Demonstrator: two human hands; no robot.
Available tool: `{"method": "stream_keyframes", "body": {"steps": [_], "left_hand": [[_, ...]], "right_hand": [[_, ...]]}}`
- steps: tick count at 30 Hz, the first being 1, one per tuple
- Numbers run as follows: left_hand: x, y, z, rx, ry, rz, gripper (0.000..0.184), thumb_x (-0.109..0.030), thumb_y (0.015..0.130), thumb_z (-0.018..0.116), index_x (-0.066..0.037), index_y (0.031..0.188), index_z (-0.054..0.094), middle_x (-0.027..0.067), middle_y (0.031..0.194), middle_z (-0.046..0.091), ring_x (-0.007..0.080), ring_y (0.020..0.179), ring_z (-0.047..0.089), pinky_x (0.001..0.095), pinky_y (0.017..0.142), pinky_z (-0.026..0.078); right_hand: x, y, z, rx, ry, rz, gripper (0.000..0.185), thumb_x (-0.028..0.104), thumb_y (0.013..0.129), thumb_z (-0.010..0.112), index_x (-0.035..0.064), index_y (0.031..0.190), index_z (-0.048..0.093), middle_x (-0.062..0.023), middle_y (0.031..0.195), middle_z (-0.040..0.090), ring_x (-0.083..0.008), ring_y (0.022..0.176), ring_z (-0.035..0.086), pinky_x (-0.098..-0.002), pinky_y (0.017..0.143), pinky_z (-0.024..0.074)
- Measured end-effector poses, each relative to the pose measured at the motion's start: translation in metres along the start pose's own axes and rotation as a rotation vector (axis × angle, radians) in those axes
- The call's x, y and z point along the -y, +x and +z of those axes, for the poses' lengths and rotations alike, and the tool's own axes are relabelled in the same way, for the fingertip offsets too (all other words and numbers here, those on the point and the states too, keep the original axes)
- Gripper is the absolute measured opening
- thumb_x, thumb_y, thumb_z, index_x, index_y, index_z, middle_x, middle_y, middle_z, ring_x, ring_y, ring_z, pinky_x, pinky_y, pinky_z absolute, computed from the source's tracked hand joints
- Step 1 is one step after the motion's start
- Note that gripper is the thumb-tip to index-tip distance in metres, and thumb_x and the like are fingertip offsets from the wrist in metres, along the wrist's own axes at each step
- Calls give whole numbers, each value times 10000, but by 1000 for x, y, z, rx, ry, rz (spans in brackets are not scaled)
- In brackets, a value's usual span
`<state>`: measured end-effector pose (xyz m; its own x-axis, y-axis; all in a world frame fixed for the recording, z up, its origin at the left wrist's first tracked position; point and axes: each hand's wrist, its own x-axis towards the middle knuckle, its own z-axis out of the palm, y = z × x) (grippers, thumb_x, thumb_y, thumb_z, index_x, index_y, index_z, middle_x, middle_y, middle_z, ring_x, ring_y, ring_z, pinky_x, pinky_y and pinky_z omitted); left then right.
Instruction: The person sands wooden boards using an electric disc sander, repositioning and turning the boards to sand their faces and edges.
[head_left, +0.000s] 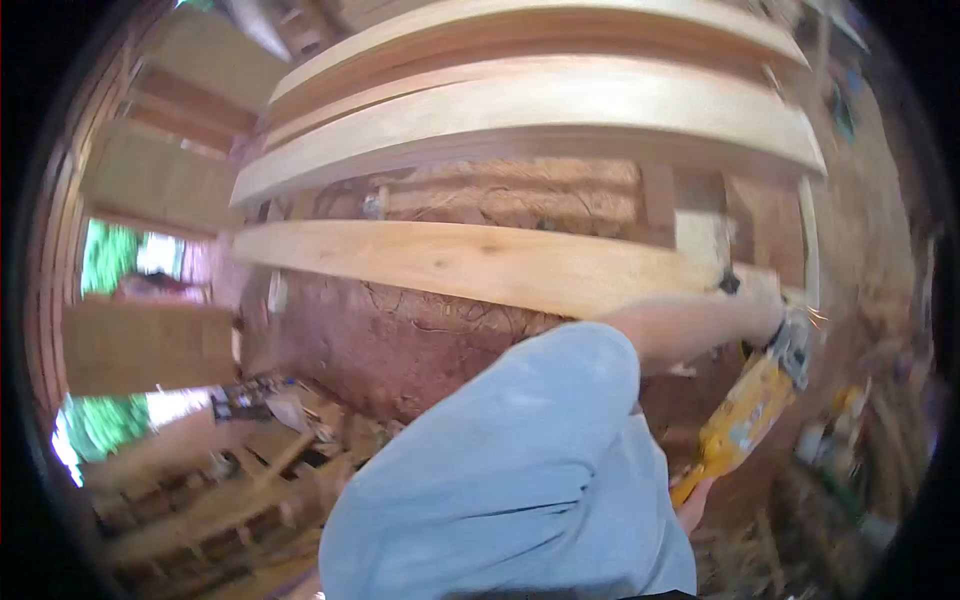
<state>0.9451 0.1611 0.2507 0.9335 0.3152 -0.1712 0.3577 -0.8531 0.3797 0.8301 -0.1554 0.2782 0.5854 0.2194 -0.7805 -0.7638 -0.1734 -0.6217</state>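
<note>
A yellow angle grinder [745, 415] is slanted at the right, its metal head [793, 345] toward the end of a light wooden plank [480, 258]. Small orange sparks [818, 318] show beside the head. My left hand [762, 300] is closed at the grinder's front end, with the forearm reaching across the plank's near edge. A small dark item [730, 283] shows near that hand. At the tool's rear, my right hand [692, 507] is closed round the body, mostly hidden by light blue clothing [520, 460]. The disc's contact point cannot be made out.
Thick pale beams [540, 110] run side by side beyond the plank. Brown ground [340, 340] with loose cords or strands lies below. Scrap wood [230, 490] is piled at lower left, more clutter [850, 450] at right. Wooden panels [150, 350] stand at left.
</note>
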Motion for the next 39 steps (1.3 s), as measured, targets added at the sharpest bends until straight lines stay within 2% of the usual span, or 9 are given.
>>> {"method": "stream_keyframes", "body": {"steps": [3,13,17,23,25,32,34,37,39], "left_hand": [[39,-44,-22,48,55,175,390,-358,780,768,-71,1043,790,122,1035,763,337,1022,726,461,888,558],[121,-240,-56,11,-519,-185,443,-439,850,726,-38,1035,768,165,1005,757,314,948,717,451,808,551],[128,-305,-2,-459,-919,-332,377,-316,790,813,-42,1029,715,173,1001,730,289,949,718,408,826,558],[153,-387,16,-953,-802,-602,397,-248,785,841,-50,1090,684,131,1060,713,259,955,711,376,837,564],[169,-420,15,-1033,-831,-666,379,-206,792,846,-34,1088,684,122,1049,711,224,945,706,349,798,566],[246,-521,28,-1251,-925,-885,308,-218,939,746,7,1134,670,63,999,700,119,903,647,297,797,547],[261,-548,26,-1321,-962,-861,315,-242,970,720,17,1140,663,68,1007,694,119,917,642,299,813,541],[277,-583,10,-1278,-772,-1111,348,-305,1012,675,21,1134,662,93,1052,680,129,970,629,293,856,519],[300,-598,23,-1394,-677,-1008,653,-513,960,697,71,1237,601,179,1014,665,256,1074,600,363,941,472]], "right_hand": [[-37,45,-33,195,-30,-46,470,471,1076,519,63,1311,531,-61,1034,651,-177,905,640,-303,771,513],[25,23,0,473,-573,-59,553,463,1061,549,35,1404,484,-88,1210,622,-202,1082,609,-328,909,485],[30,7,14,609,-787,-141,591,460,1055,561,24,1442,465,-99,1281,610,-212,1152,597,-338,964,474],[22,-7,75,801,-921,-269,642,456,1047,576,9,1488,442,-113,1369,596,-224,1241,582,-351,1033,460],[13,-13,110,910,-739,-118,750,390,1024,615,-20,1582,328,-136,1572,447,-243,1441,428,-389,1189,324],[-47,-19,201,1125,-734,49,692,254,1019,607,-25,1583,321,-139,1569,446,-242,1451,412,-378,1211,294],[-65,-34,225,1118,-860,-141,633,275,1038,589,-19,1554,370,-133,1488,523,-229,1343,509,-372,1129,398],[-80,-50,270,1075,-1182,-266,581,308,1056,568,-3,1522,415,-119,1368,601,-208,1176,589,-354,989,492],[-88,-54,287,1069,-1190,-195,558,313,1061,561,4,1508,434,-114,1326,618,-197,1119,598,-347,938,506]]}}
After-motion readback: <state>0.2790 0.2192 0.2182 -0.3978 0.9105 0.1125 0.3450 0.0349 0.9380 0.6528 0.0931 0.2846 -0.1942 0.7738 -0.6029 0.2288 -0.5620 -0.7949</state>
